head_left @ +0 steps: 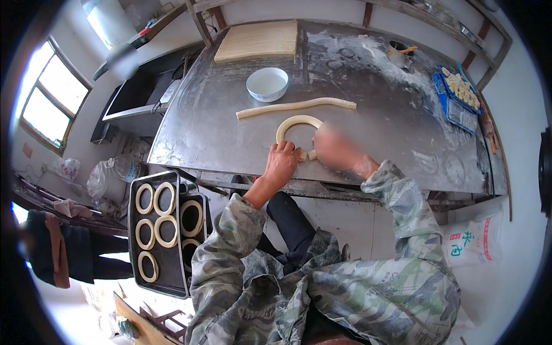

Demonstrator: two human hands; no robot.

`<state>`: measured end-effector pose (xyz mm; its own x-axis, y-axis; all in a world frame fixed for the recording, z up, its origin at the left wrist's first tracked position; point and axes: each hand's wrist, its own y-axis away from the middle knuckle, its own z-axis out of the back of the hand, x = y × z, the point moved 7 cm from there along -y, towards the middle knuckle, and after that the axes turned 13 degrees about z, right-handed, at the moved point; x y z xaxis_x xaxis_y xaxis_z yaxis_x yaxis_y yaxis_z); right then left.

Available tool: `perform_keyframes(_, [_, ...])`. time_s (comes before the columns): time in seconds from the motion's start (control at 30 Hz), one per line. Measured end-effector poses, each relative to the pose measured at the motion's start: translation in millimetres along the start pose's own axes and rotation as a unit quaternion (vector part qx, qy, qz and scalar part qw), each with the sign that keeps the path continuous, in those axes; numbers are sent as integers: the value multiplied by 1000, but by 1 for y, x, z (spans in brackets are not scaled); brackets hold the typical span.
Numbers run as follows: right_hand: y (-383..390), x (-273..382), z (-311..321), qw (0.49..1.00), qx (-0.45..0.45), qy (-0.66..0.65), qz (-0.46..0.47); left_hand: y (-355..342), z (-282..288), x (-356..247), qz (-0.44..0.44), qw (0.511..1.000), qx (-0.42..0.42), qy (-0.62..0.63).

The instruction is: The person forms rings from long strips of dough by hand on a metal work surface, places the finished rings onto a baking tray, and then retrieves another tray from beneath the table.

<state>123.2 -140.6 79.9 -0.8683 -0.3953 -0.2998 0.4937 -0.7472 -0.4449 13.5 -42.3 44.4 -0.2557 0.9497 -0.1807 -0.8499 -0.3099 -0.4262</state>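
- The person bends a dough rope (pixel 295 122) into a ring on the metal tabletop (pixel 218 126), close to its near edge and about at the middle of that edge.
- The rope makes an arch: its curved top points to the far edge, and its two loose ends come down toward the near edge, where they almost meet between the two hands.
- The left hand (pixel 281 163) lies flat, palm down, just on the left of these ends. Its fingers (pixel 284 147) are curled loosely and touch the left end of the arch; they press on it more than they grip it.
- The right hand (pixel 336 150) is just on the right of the ends and is blurred, so one cannot tell if its fingers are open or closed on the dough.
- Both hands are about equally near to the gap, one on each side of it; the gap lies between the fingertips, not in front of them.
- A second, straight dough rope (pixel 296 107) lies behind the arch, its long axis going left to right, apart from both hands.
- A white bowl (pixel 267 84) stands further back, toward the far edge.
- A black tray (pixel 154 234) with finished rings stands below the near left corner.
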Motion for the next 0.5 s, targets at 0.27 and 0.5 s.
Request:
perform_keyframes(0.27, [23, 6, -44, 968, 15, -204, -146, 2, -1, -5, -21, 998, -52, 11])
perform_keyframes(0.5, [15, 11, -47, 967, 17, -204, -155, 1, -4, -6, -64, 996, -54, 38])
